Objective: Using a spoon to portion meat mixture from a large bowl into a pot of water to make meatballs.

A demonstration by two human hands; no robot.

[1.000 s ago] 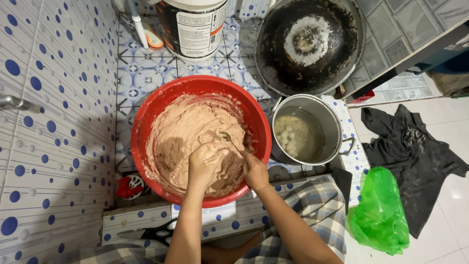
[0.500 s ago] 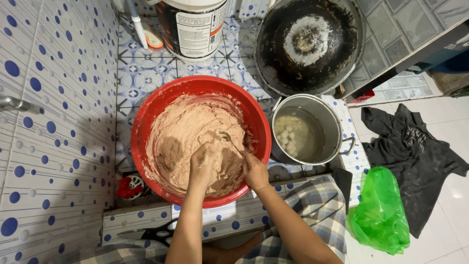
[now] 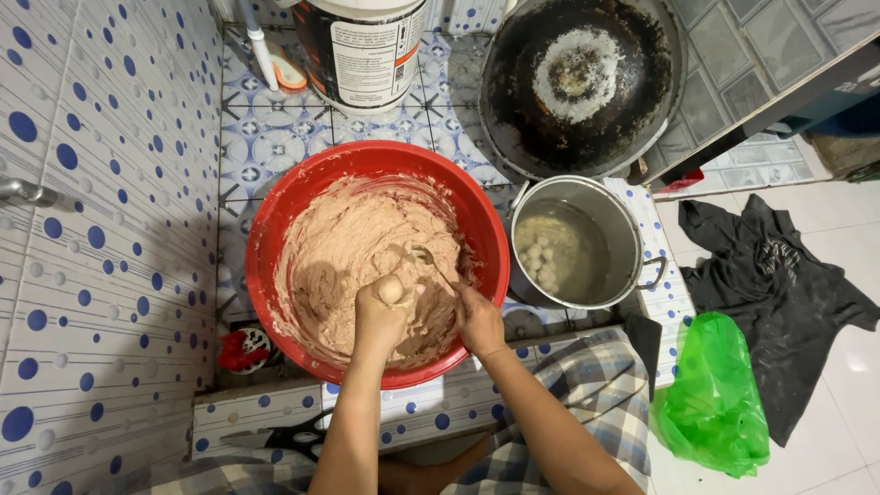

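A red plastic basin [image 3: 477, 229] on the tiled floor holds a thick pinkish-brown paste [image 3: 353, 247]. My left hand [image 3: 380, 316] is fisted in the paste, and a small round ball of paste [image 3: 390, 291] bulges out of the top of the fist. My right hand [image 3: 478, 319] is at the basin's near right rim and holds a metal spoon [image 3: 429, 259] whose bowl points toward the ball. Just right of the basin stands a steel pot [image 3: 632, 240] of cloudy water with several pale balls [image 3: 541, 258] floating in it.
A blackened wok [image 3: 513, 101] leans at the back right, and a large dark bucket [image 3: 362, 55] stands behind the basin. A green plastic bag [image 3: 715, 403] and a dark cloth [image 3: 779, 293] lie on the white floor to the right. A dotted tiled wall [image 3: 101, 238] is on the left.
My left fist has squeezed a round ball of paste out of its top. My right hand has brought the spoon nearer to it. The basin and pot have not moved.
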